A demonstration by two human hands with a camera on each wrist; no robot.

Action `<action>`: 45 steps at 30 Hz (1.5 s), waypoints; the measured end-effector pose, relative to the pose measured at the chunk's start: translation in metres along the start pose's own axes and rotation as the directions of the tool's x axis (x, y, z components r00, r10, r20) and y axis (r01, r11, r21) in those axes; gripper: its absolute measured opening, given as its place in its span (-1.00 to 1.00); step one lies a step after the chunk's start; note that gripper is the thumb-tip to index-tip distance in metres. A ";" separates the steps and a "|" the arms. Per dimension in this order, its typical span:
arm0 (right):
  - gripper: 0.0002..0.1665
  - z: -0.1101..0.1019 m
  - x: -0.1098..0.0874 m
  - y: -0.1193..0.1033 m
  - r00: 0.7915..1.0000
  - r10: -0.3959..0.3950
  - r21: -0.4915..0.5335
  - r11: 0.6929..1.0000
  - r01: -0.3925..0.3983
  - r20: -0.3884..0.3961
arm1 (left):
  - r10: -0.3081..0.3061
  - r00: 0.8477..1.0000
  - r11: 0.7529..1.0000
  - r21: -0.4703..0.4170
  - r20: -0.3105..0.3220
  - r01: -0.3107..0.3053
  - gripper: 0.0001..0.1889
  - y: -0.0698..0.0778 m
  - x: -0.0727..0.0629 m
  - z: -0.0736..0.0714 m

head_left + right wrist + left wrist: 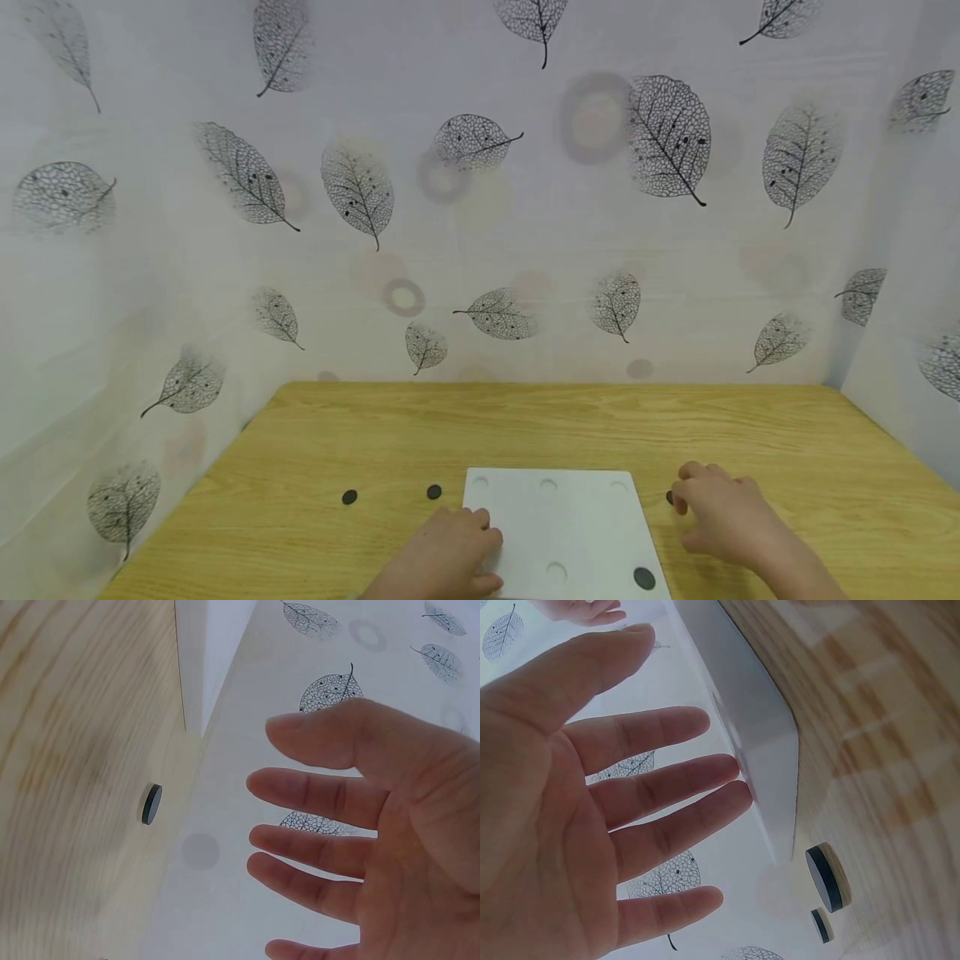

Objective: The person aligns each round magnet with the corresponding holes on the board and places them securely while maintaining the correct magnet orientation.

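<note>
A flat white board [570, 525] with several shallow round recesses lies on the table, and a dark disc [644, 578] sits at its near right corner. My left hand [450, 550] is at the board's left side, fingers loosely extended; in the left wrist view the fingertips [739, 793] are right at the board's face. Right of the board, my right hand [723, 512] hovers over the table with relaxed fingers and nothing in them. A small dark disc [671, 497] lies by its fingertips, partly hidden in the head view; the right wrist view shows this disc [152, 804] apart from the fingers.
Two more dark discs lie left of the board, a nearer one [434, 492] and one farther left [349, 497]. The table [555, 421] has a wood-grain top. Pale cloth walls [480, 250] with a leaf print stand behind it and at both sides.
</note>
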State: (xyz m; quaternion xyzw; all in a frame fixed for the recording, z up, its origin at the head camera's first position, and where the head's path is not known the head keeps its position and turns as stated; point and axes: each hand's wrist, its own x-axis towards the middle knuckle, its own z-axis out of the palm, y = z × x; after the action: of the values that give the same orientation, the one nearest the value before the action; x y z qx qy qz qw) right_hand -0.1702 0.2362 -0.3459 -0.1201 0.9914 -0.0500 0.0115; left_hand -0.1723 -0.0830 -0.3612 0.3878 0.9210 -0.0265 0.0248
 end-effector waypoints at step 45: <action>-0.73 0.003 0.000 0.007 0.994 -0.027 -0.065 0.998 0.021 -0.106 | 0.011 1.000 1.000 -0.007 0.017 -0.011 -0.76 -0.001 0.000 -0.001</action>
State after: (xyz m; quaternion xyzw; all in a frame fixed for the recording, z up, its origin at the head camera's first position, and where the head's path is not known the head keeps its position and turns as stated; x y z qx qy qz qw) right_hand -0.1721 0.2429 -0.3492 -0.1295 0.9902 -0.0249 -0.0457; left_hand -0.1735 -0.0837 -0.3602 0.3927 0.9186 -0.0265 0.0342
